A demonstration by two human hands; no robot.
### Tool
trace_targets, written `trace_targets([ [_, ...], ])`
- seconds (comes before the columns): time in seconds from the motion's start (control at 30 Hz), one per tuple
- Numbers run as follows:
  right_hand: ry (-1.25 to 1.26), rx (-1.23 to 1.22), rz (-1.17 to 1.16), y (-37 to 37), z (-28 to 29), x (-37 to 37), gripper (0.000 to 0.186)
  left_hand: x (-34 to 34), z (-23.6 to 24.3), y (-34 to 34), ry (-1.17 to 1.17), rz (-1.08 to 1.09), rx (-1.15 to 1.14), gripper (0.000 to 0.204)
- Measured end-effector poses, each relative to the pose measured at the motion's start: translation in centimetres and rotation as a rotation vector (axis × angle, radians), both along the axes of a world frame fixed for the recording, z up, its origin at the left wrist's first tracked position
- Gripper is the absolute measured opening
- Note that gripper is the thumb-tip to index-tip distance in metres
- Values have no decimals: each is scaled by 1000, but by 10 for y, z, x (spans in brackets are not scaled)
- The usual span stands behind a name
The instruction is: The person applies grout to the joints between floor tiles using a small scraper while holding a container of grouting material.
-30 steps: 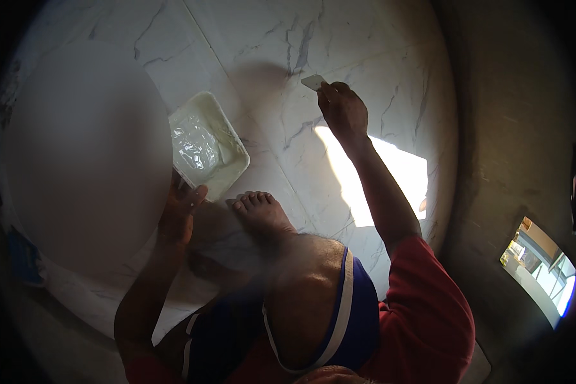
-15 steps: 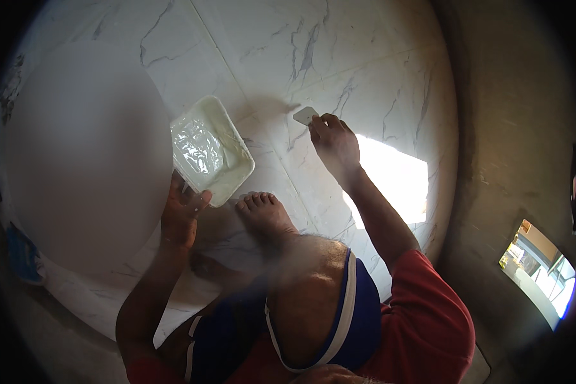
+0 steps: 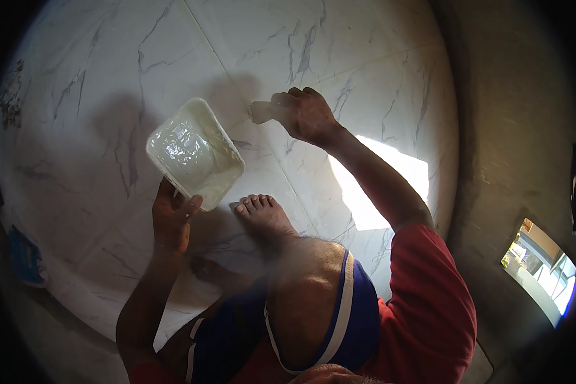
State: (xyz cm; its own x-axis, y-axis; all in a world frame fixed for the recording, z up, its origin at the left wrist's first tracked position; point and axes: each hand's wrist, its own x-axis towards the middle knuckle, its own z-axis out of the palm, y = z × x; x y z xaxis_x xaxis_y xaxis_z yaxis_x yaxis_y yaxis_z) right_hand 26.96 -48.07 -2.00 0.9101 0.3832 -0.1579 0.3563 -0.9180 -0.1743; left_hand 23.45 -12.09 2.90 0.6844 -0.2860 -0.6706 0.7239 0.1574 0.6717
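A pale plastic tray (image 3: pixel 189 153) holds a glossy, whitish wet substance. My left hand (image 3: pixel 171 221) grips its lower left edge, thumb over the rim. Up and to the right of the tray, my right hand (image 3: pixel 304 118) holds a small flat pale scraper (image 3: pixel 260 111) over the marble-look tiled floor (image 3: pixel 128 51), a short distance from the tray's corner. The scraper's far edge looks smeared. My bare foot (image 3: pixel 262 214) rests on the tiles just below and right of the tray, with my bent knee behind it.
A bright sunlit patch (image 3: pixel 381 185) lies on the floor to the right. A grey wall or ledge (image 3: pixel 505 96) borders the tiles, with a reflective panel (image 3: pixel 537 269) lower down. A blue item (image 3: pixel 24 256) sits at the left edge, and debris (image 3: pixel 11 93) at the upper left.
My right hand dipped, then moved up and left toward the tray with the scraper and turned over. The tray in my left hand has shifted slightly left.
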Motion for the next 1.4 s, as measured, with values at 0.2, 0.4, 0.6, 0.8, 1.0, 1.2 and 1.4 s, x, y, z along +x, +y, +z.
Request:
trace_targets([
  [0.2,-43,-117,-133,-94,3,0,16,-2,1,-1,22,2,8,76],
  [0.4,-79,-258,-342,-208,37,-16,15,4,0,-5,9,-62,19,78],
  [0.6,-129,312,-586,-138,87,-56,14,10,6,-13,-2,-41,-11,81],
  [0.8,63,661,-412,5,92,-75,21,10,-6,-52,-39,-82,-54,79],
  [1.0,-35,289,-212,79,66,-65,20,-1,-4,-60,-2,-54,-52,73],
  [1.2,159,175,10,116,71,-48,11,1,-2,-38,106,-8,41,78],
  [1.4,324,147,64,143,86,-30,11,9,23,-7,103,37,79,73],
])
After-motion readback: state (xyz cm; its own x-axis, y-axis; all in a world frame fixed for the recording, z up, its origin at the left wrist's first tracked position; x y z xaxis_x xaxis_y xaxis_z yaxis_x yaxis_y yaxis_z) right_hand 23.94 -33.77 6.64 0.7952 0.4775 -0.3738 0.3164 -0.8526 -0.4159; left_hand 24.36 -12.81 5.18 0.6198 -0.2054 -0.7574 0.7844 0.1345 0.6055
